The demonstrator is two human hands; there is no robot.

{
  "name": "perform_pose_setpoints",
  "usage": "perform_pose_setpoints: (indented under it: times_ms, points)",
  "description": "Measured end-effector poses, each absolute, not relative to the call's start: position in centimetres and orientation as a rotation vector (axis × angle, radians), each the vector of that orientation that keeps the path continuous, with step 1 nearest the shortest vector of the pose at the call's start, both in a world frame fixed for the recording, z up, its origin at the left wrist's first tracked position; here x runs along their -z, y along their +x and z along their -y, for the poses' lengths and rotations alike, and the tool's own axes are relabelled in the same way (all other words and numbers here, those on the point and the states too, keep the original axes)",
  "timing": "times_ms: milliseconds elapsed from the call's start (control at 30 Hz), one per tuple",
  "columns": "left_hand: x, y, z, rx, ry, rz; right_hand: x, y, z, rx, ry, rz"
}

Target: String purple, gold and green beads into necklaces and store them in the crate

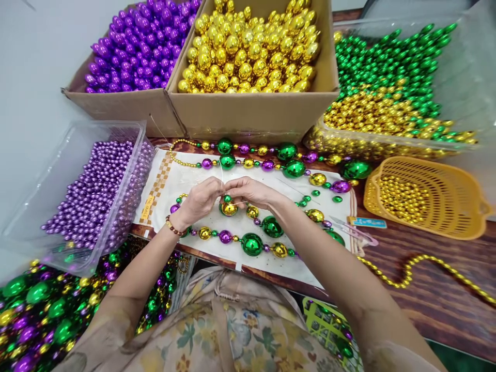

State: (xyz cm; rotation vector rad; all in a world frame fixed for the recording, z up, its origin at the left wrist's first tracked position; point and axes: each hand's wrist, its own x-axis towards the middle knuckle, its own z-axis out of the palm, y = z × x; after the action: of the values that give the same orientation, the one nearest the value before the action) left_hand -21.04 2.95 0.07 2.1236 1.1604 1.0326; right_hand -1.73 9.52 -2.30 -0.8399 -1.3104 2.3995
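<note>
Above a white cloth (201, 194), both my hands meet over a strand of beads. My left hand (203, 199), with a brown bead bracelet at the wrist, is closed in a pinch on a thin white thread (222, 173) that rises between the hands. The fingers of my right hand (250, 190) are pinched on the same thread. Just under the fingertips hang a small green bead (227, 198) and a large gold bead (229, 208). The bead strand (252, 244) of green, gold and purple curves across the cloth below. My fingers partly hide the thread.
Cardboard boxes hold purple beads (143, 41) and gold beads (248, 51) behind. Clear tubs of lilac beads (96, 191) and green and gold beads (387, 77) flank them. Right: a yellow basket (461, 191), scissors (360, 235), a gold bead chain (406, 271). Finished-looking strands (46, 294) heap lower left.
</note>
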Motion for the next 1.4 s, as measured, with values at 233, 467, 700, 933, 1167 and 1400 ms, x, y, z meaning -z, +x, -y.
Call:
perform_pose_setpoints:
  times_ms: [233, 467, 700, 933, 1167, 1400]
  points:
    - [0.6, -21.0, -2.6, -1.178, 2.043, -1.269, 1.5, -2.3, -9.3, -2.193, -0.985, 1.411]
    - [1.8, -20.8, -2.1, -1.334, 1.831, -1.209, 1.6, -2.5, -8.4, -1.987, -0.999, 1.239]
    - [1.7, -19.9, -2.2, -1.421, 1.437, -1.155, 2.1, -1.1, -7.8, -2.05, -0.815, 1.206]
    - [1.9, -20.0, -2.3, -1.487, 1.07, -1.184, 1.7, 1.8, -6.1, -1.381, -0.991, 2.265]
    - [-0.3, -19.3, -2.7, -1.529, 0.663, -0.929, -0.6, 3.2, -5.6, -1.231, -1.014, 2.445]
    - [-4.4, -19.1, -2.9, -1.449, 0.537, -0.747, -5.1, 2.2, -5.5, -1.346, -0.524, 1.795]
